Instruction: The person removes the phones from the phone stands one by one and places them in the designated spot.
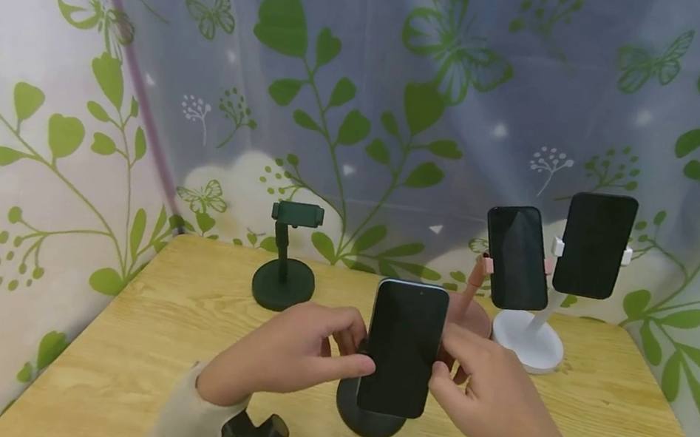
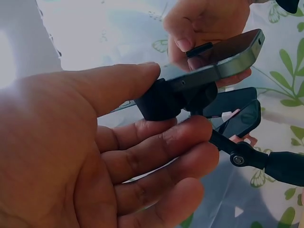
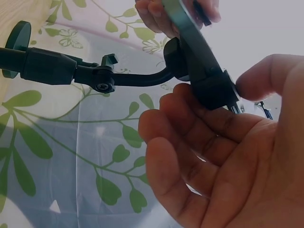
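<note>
A phone with a dark screen stands upright in the clamp of a black phone stand at the table's front middle. My left hand pinches the left clamp arm, thumb at the phone's edge and fingers curled beneath. On the other side my right hand grips the right clamp arm between thumb and bent fingers. Behind the phone, the stand's jointed neck shows in both wrist views, while the phone's body hides it in the head view.
A dark green phone stand with no phone stands at back left. At back right, a pink stand and a white stand each hold a dark phone. A leaf-printed curtain hangs behind the wooden table.
</note>
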Tool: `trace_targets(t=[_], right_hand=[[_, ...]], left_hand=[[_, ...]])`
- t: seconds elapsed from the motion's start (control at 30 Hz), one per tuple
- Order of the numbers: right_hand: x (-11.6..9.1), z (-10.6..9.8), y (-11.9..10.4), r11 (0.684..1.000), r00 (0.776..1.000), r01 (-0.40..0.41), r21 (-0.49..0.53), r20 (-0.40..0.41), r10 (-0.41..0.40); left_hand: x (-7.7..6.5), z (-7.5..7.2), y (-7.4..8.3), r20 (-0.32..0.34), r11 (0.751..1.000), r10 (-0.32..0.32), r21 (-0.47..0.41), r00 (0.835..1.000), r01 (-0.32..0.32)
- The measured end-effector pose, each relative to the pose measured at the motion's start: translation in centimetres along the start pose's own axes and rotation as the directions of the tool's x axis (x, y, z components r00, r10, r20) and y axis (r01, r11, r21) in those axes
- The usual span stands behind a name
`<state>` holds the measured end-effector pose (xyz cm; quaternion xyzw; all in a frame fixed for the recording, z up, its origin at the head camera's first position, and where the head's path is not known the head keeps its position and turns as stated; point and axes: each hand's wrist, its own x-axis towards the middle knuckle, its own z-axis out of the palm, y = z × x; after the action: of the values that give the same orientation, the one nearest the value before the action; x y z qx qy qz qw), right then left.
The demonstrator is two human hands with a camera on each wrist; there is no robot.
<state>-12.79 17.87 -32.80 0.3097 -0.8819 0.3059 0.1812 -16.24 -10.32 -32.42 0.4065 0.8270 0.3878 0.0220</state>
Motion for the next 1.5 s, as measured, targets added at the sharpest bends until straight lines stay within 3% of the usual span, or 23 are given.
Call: trace_targets(t=[0.17, 0.37, 0.5, 1.03, 1.3, 1.5], right_hand=[[0.13, -0.08, 0.06, 1.0, 1.0, -0.008, -0.01, 0.019, 0.008], [0.21, -0.15, 0.12, 1.0, 0.999, -0.025, -0.012, 0.034, 0.025], [0.16, -0.2, 0.0, 0.998, 0.998, -0.053, -0.02, 0.04, 0.053], [0.26, -0.03, -0.46, 0.996, 0.995, -0.072, -0.057, 0.066, 0.076], [0.11, 0.21, -0.26, 0.997, 0.995, -0.071, -0.031, 0.068, 0.073], [0.17, 0.38, -0.04, 0.998, 0.996, -0.048, -0.046, 0.074, 0.051]], left_hand=[[0.03, 0.1, 0.02, -0.01, 1.0, 0.01, 0.002, 1.0, -0.01], [-0.21, 0.3, 0.43, -0.023, 0.998, -0.016, 0.063, 1.0, 0.018], [-0.21, 0.43, 0.56, -0.02, 0.996, 0.004, 0.085, 1.0, -0.003], [-0.28, -0.06, 0.61, 0.02, 0.995, -0.012, 0.097, 1.0, 0.01], [-0.04, 0.14, 0.17, 0.046, 0.998, -0.038, 0.057, 0.998, 0.035], [0.18, 0.31, 0.14, 0.027, 0.996, -0.053, 0.076, 0.998, 0.051]])
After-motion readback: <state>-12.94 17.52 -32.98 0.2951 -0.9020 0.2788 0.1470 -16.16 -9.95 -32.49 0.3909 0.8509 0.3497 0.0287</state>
